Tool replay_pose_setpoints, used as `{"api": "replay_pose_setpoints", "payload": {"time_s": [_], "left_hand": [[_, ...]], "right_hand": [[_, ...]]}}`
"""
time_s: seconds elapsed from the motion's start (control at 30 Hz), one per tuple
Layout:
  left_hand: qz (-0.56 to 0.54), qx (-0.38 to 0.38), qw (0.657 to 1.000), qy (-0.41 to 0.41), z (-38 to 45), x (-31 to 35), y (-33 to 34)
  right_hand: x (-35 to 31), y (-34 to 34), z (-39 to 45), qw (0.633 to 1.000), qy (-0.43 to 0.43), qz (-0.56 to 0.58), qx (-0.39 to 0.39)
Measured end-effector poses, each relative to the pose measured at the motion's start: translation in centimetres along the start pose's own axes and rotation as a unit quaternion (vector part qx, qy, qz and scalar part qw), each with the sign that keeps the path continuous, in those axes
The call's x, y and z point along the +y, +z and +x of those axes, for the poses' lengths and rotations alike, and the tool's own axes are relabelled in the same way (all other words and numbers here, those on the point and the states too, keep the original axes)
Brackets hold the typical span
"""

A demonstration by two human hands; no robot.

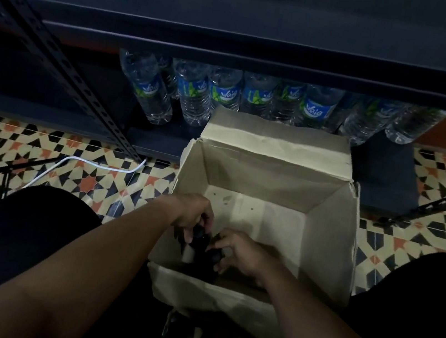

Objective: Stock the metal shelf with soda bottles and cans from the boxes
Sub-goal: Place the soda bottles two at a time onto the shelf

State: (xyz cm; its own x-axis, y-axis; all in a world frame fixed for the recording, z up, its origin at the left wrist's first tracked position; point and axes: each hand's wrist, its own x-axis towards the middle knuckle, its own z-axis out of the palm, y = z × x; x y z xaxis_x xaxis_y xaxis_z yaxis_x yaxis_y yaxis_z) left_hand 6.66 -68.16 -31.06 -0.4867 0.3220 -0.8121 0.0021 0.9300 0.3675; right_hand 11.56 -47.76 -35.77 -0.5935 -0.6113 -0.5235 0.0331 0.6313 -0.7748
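An open cardboard box (323, 231) stands on the floor between my knees, in front of the dark metal shelf (235, 45). Both my hands are down inside it at its near left corner. My left hand (192, 213) grips the dark cap and neck of a dark soda bottle (199, 238). My right hand (235, 252) grips the cap of a second dark bottle (214, 255) right beside it. The bottles' bodies are in shadow. The rest of the box floor looks bare.
Several clear water bottles with blue labels (228, 93) stand in a row on the lowest shelf behind the box. A slotted shelf upright (58, 55) slants down at left. A white cable (94, 164) lies on the patterned tile floor (43, 152).
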Motion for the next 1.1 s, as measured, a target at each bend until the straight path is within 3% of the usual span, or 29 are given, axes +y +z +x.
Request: {"api": "replay_pose_setpoints", "payload": {"time_s": [0.13,0.3,0.47,0.67,0.9,1.1], "left_hand": [[-0.056,0.033,0.997,0.036,-0.5,-0.2,-1.9],[-0.133,0.069,0.982,0.113,-4.3,1.5,-5.6],[-0.127,0.191,0.959,0.166,-12.1,3.8,-10.0],[-0.178,0.346,0.889,0.241,-26.0,10.5,-17.0],[-0.193,0.456,0.828,0.265,-42.6,19.2,-26.3],[-0.252,0.564,0.728,0.296,-51.7,27.4,-31.0]], "right_hand": [[0.2,-2.5,-0.1,0.997,-0.005,0.071,-0.030],[-2.8,-7.6,-2.4,0.997,-0.046,0.065,-0.001],[-10.7,-14.4,-7.0,0.995,-0.082,0.051,0.013],[-24.1,-22.8,-15.6,0.985,-0.130,0.089,0.069],[-41.7,-31.6,-27.0,0.973,-0.184,0.065,0.126],[-52.7,-35.6,-33.2,0.932,-0.250,0.055,0.258]]}}
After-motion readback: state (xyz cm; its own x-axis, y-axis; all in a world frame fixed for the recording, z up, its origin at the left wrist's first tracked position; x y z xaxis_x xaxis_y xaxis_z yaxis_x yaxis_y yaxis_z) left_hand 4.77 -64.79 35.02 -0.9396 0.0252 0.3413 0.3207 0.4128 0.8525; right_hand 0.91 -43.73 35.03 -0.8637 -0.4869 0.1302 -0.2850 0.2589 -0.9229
